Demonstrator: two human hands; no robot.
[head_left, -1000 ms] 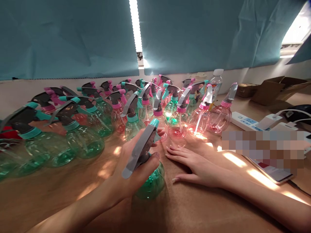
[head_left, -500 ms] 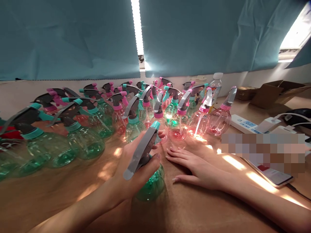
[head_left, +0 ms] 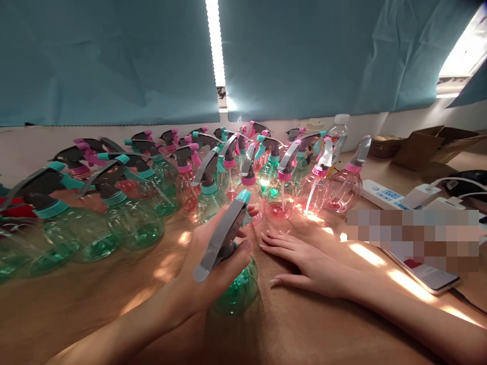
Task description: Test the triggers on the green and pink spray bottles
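Note:
My left hand [head_left: 213, 258] is wrapped round the neck of a green spray bottle [head_left: 239, 291] with a grey and teal spray head, which stands on the brown tabletop [head_left: 304, 334]. The fingers on the far side of its neck are partly hidden. Palm down on the table to the right lies my right hand [head_left: 300, 258], fingers stretched out and holding nothing. Just beyond both hands stand a pink spray bottle [head_left: 279, 205] and a clear green spray bottle [head_left: 209, 200]. Another green spray bottle [head_left: 135, 225] is to the left of my left hand.
Several more green and pink spray bottles crowd the back and left. A clear drink bottle [head_left: 340, 134] with a white cap stands behind them. On the right are a white power strip [head_left: 384, 195], a phone [head_left: 433, 276] on a cable, and an open cardboard box [head_left: 422, 152].

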